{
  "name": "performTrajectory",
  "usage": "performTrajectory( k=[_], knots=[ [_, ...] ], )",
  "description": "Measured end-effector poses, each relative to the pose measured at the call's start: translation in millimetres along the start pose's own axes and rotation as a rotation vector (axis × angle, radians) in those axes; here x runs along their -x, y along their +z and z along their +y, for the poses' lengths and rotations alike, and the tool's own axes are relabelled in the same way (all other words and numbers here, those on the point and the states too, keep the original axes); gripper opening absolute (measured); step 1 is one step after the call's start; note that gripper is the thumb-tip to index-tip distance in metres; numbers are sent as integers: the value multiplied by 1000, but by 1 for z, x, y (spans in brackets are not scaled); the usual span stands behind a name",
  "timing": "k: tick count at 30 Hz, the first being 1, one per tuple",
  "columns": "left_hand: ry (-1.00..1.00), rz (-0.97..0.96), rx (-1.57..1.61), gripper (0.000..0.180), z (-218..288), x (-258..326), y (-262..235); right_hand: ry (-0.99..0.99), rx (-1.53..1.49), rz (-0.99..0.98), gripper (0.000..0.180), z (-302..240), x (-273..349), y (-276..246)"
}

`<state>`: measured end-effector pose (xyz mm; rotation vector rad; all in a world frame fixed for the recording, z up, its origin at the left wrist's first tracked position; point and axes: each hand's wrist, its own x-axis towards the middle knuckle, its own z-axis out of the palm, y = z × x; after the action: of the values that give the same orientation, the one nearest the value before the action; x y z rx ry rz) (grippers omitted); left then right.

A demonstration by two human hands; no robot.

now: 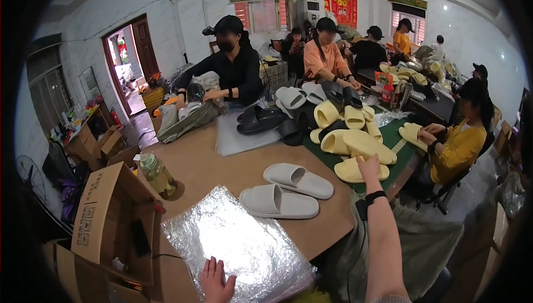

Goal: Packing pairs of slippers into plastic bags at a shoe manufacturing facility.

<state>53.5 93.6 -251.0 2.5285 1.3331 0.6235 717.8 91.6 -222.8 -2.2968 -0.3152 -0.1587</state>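
My left hand (pixel 218 282) lies flat with fingers spread on the near edge of a stack of clear, shiny plastic bags (pixel 222 222). Stretched out to the right, my right hand (pixel 371 168) closes its fingers on a pale yellow slipper (pixel 348 171) at the near side of a slipper heap. Part of the grip is hidden behind the hand. Between my hands, a pair of grey slippers rests on the brown table (pixel 194 161): one grey slipper (pixel 302 207) near the bags, the other grey slipper (pixel 313 185) just behind.
More yellow slippers (pixel 363 143), black slippers (pixel 264 119) and grey ones cover a green mat (pixel 397 161). A bottle (pixel 157 175) and an open cardboard box (pixel 105 219) stand left. People work opposite, including a person in black (pixel 236 69) and a person in yellow (pixel 461 147).
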Motion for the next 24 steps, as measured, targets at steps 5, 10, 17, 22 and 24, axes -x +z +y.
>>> performTrajectory(
  k=[5,10,17,22,24],
  knots=[
    [9,-51,-17,63,4,-5,4,45,-605,-261,112,76,-46,30],
    [0,-23,-50,64,-4,5,8,-25,-862,-192,113,9,20,52],
    [34,-23,-34,65,-2,0,11,-151,-1141,-509,105,-80,103,56],
    [12,-25,-10,65,-3,-1,10,-165,-1223,-637,100,-162,196,52],
    [-8,-42,-3,66,-3,0,10,-133,-1239,-724,98,-180,235,45]
  ],
)
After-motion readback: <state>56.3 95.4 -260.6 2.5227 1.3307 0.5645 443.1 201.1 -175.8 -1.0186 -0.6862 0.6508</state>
